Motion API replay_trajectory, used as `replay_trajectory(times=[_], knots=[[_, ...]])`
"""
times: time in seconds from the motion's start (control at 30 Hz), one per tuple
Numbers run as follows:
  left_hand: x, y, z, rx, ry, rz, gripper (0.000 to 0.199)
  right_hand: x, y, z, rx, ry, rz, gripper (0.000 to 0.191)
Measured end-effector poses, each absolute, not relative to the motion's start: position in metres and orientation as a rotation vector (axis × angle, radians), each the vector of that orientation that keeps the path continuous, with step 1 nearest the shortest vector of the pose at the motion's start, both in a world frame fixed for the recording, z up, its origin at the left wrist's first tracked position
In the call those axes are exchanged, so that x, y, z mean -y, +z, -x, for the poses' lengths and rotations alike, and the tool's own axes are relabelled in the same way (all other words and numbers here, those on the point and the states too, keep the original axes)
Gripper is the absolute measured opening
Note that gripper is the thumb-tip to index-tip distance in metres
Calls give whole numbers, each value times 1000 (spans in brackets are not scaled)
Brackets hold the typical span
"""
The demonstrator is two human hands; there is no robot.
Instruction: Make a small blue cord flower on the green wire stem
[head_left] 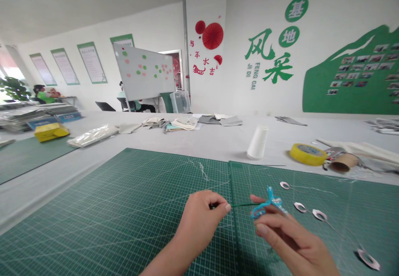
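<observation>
My left hand (204, 213) is closed in a pinch on a thin green stem (245, 204), low over the cutting mat. From there the stem runs right to a small blue looped ornament (268, 204) with shiny clear bits, perhaps beads. My right hand (288, 230) has its fingers closed around this ornament from the right and below, the thumb in front. Part of the ornament is hidden behind the fingers. To the right of my right hand lie several small pale pink oval rings (319, 215) with thin wires or threads.
Green cutting mats (140, 193) cover the near table. Behind them stand a white thread cone (258, 143), a yellow tape roll (308, 154) and a cardboard tube (343, 162). Fabric pieces (185, 123), a yellow box (51, 131) and a plastic-wrapped pack (93, 135) lie farther back. Two people sit beyond.
</observation>
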State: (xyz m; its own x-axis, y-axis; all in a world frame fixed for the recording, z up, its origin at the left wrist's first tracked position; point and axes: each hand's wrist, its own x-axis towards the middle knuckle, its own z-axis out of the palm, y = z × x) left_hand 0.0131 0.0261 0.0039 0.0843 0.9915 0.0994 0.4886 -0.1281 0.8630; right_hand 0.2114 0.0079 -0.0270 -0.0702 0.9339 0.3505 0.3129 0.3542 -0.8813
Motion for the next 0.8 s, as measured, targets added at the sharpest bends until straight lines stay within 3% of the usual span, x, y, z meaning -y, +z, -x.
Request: replay_trajectory(times=[0.37, 0.8], knots=[[-25, 1, -12, -1398, 801, -1742, 24, -12, -26, -219, 1642, 749, 1190, 15], [-23, -3, -29, -1003, 911, -1463, 12, -5, -26, -203, 1538, 864, 1121, 18]])
